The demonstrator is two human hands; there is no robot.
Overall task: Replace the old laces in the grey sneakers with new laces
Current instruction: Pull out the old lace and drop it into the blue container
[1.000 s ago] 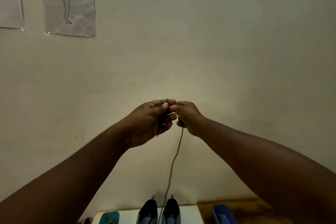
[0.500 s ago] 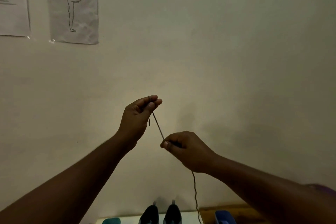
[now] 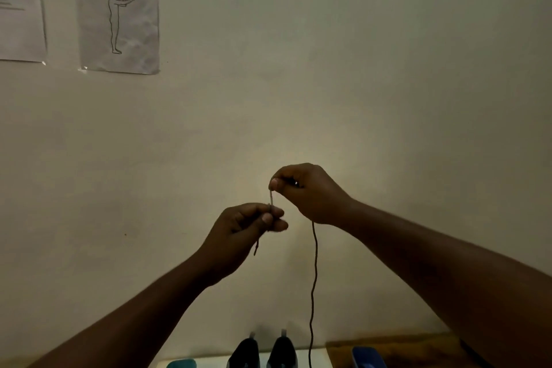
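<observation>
Mid-frame, left hand and right hand pinch a lace with curled fingers; sneakers at bottom look unlaced, threading likely remains.

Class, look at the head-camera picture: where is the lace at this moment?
The lace is held up mid-frame before the wall, pinched by the left hand and right hand, its tail hanging beside the sneakers.

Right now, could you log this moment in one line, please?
left hand: pinches lace | right hand: pinches lace | sneakers: below
</observation>
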